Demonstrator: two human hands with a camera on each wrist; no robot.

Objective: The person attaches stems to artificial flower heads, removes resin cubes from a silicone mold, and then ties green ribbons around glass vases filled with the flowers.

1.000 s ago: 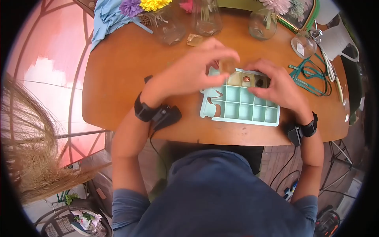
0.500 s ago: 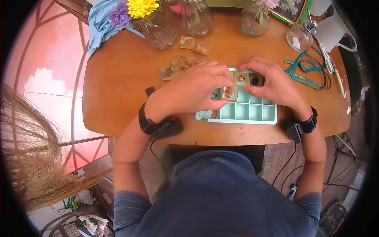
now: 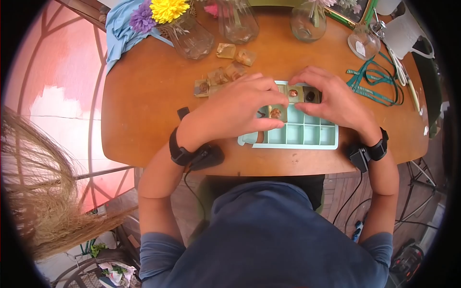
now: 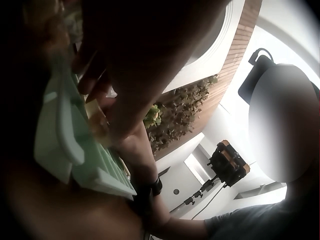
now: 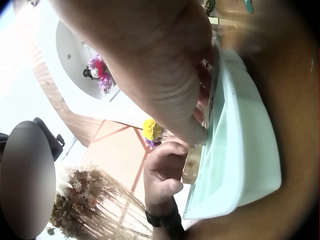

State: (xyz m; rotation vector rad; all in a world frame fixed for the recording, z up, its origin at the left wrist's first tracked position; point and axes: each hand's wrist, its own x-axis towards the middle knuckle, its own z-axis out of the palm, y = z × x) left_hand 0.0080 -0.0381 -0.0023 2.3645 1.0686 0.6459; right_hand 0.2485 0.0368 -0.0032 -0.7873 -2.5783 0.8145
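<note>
A pale green compartment tray (image 3: 295, 145) lies on the table. My left hand (image 3: 235, 103) has thumb and fingers at opposite edges of a clear cube (image 3: 275, 113) with a brownish piece inside, low at the tray's second row. My right hand (image 3: 333, 98) curves over the far right part, thumb on the tray and fingertips at its far rim. Between its fingers and thumb, a similar cube (image 3: 294, 93) and a dark one (image 3: 311, 95) sit in the back row. In the right wrist view the held cube (image 5: 191, 166) shows beside my left hand (image 5: 162, 175).
Several loose cubes (image 3: 225, 50) lie left of the tray, beyond my left forearm. Glass vases (image 3: 191, 41) with flowers stand at the back. Green ribbon (image 3: 372, 89) and a pale cable (image 3: 398, 72) lie to the right, near a white pitcher (image 3: 402, 37).
My left hand first came down from above the tray with the cube; since then the cube has settled slightly lower and the fingers have spread a little. My right hand has stayed at the tray.
</note>
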